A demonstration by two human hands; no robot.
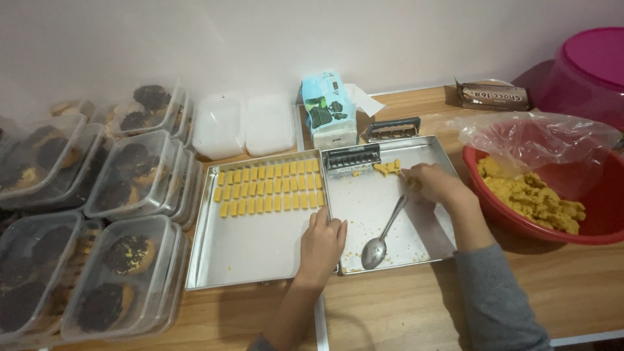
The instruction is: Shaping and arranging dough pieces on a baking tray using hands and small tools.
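My left hand (pixel 322 242) rests with fingers curled on the inner edge where two metal trays meet. The left tray (pixel 253 250) carries three rows of small yellow dough pieces (pixel 270 187) across its far half. My right hand (pixel 434 182) is over the right tray (pixel 429 234), fingers pinched on a bit of yellow dough beside a small dough heap (pixel 387 168). A metal spoon (pixel 382 237) lies in the right tray below that hand. A dark ridged cutter tool (pixel 351 156) sits at the tray's far left corner.
A red bowl (pixel 513 214) of yellow dough, lined with a plastic bag, stands at right. Stacked clear boxes of dark-topped cookies (pixel 123 260) fill the left. Two white lids (pixel 244 125), a blue-white carton (pixel 330 107), a second cutter (pixel 392 128), a brown wrapper (pixel 493 96) and a pink tub (pixel 588 68) line the wall.
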